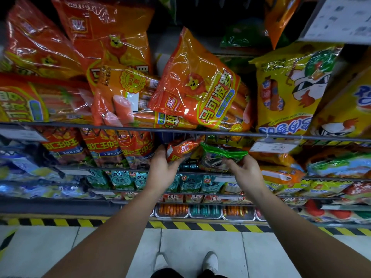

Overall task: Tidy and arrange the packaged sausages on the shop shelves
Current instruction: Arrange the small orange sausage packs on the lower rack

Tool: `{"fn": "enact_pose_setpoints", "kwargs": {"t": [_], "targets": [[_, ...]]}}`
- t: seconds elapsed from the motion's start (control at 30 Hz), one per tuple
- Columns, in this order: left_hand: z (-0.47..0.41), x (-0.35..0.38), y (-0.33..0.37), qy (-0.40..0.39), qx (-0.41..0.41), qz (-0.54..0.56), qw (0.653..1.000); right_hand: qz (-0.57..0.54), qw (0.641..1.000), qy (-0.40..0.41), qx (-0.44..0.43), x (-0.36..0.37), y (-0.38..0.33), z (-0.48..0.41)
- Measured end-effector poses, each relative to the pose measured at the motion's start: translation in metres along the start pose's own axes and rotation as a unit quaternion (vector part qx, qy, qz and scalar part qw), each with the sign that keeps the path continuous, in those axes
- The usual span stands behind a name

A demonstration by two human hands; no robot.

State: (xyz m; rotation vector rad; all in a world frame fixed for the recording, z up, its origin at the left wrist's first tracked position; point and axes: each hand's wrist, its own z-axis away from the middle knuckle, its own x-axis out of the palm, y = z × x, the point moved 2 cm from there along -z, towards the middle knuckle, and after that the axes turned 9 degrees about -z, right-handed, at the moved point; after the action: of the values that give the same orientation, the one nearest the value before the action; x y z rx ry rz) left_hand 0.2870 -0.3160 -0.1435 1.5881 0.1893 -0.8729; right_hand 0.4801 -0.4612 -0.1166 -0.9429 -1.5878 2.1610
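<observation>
1. Head view: left hand (163, 167), bare forearm stretched forward from the near edge. Fingers and thumb are curled round the lower end of the small orange-red packet (180, 149).
2. Small orange-red packet: plump, in glossy crinkled film with a white logo patch, tilted. It is held just under the wire rail (200, 132) at mid-shelf, just beside the green-topped packet (218, 157).
3. Right hand (244, 169): forearm reaching in the same way, fingers curled, gripping the green-topped packet at its lower right corner.
4. Green-topped packet: shiny film with a flat bright green sealed band across the top and a darker printed body. It sits right of the orange-red one, below the rail.
5. Wire rail: thin grey metal rod running left to right along the upper shelf front.
6. Lion pack (200, 93): large pillow-shaped orange bag in clear reflective film, with long sausages visible inside. It leans on the rail above the hands.
7. Yellow pack (291, 87): large and glossy with a cartoon bird print, right of the lion pack.
8. Red packs (102, 147): three in a row under the rail, left of the left hand.
9. Teal packets (120, 179): small, in a row on a lower shelf.
10. Price tag (271, 147): white card on the rail, right of the hands.
11. Metal trays (173, 210): shallow, on the lowest level, holding loose orange and teal sticks.
12. Floor (200, 243): pale square tiles, with a yellow-and-black striped strip (180, 225) at the shelf foot.
</observation>
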Motion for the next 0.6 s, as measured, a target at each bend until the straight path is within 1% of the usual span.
{"fn": "enact_pose_setpoints", "kwargs": {"t": [0.13,0.23,0.3,0.47,0.53,0.6], "targets": [[-0.004,-0.003,0.000,-0.031,0.013,0.002,0.999,0.014,1.000,0.000,0.000,-0.004,-0.001,-0.002],[-0.005,-0.001,-0.002,-0.011,0.033,-0.029,0.999,0.016,1.000,-0.005,0.005,-0.004,0.000,-0.004],[-0.004,0.001,-0.003,0.009,0.030,-0.038,0.999,0.026,1.000,-0.009,0.003,-0.006,-0.001,-0.004],[-0.006,-0.001,-0.004,-0.006,0.025,-0.048,0.999,0.033,0.999,-0.025,-0.010,-0.007,-0.003,-0.007],[-0.010,-0.002,-0.003,-0.011,0.004,-0.041,0.999,0.033,0.999,-0.028,-0.005,-0.008,-0.004,-0.007],[-0.016,-0.005,-0.002,-0.024,-0.036,-0.028,0.999,0.037,0.999,-0.033,-0.001,-0.008,-0.005,-0.008]]}}
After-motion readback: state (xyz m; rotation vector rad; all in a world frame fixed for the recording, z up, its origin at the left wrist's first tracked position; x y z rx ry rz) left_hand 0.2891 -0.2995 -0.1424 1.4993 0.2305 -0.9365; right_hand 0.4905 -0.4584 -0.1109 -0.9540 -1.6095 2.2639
